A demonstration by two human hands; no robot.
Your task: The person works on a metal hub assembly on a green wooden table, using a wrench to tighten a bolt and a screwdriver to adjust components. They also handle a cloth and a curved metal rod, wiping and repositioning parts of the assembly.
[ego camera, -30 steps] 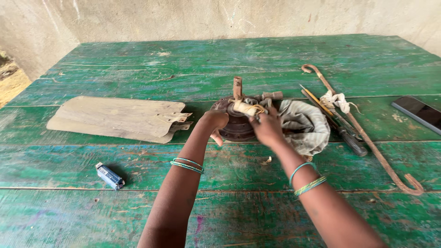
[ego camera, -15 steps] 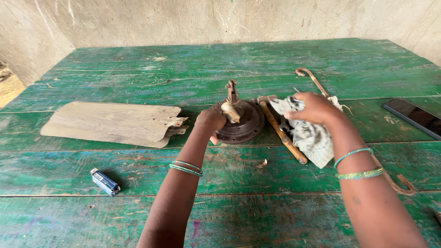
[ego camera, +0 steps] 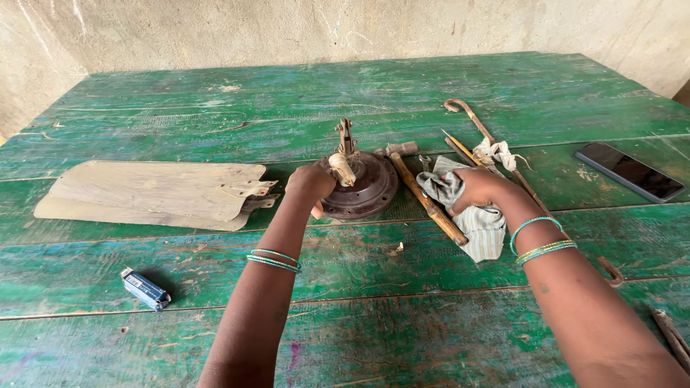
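Head view, looking down on a worn green wooden table (ego camera: 215, 287). Left hand (ego camera: 313, 185): grip closed around the left edge of a round, rusty brown metal fan motor housing (ego camera: 363, 188), which sits flat on the table near its centre. A short upright stem (ego camera: 346, 136) rises from the housing top, with a pale rag strip (ego camera: 342, 169) wrapped at its base, just beside the left fingers. Right hand (ego camera: 485, 190): grip bunched together on a grey-green cloth (ego camera: 478, 223), pressing it down on the table to the right of the housing; the hand does not touch the housing.

Between housing and cloth lies a hammer (ego camera: 424, 197) with a wooden handle, running diagonally, its head near the housing's upper right rim; the cloth partly overlaps the handle's lower end. Beyond the cloth lie a long hooked metal rod (ego camera: 474, 118) with a white rag knot (ego camera: 496, 152) on it, and a yellow-handled tool (ego camera: 460, 149) beside it. A dark phone (ego camera: 629, 171) lies well apart at the right edge. Stacked pale fan blades (ego camera: 151, 192) lie to the left of the housing, brackets pointing toward it. A small blue-and-white lighter-like object (ego camera: 145, 289) lies near the left forearm.
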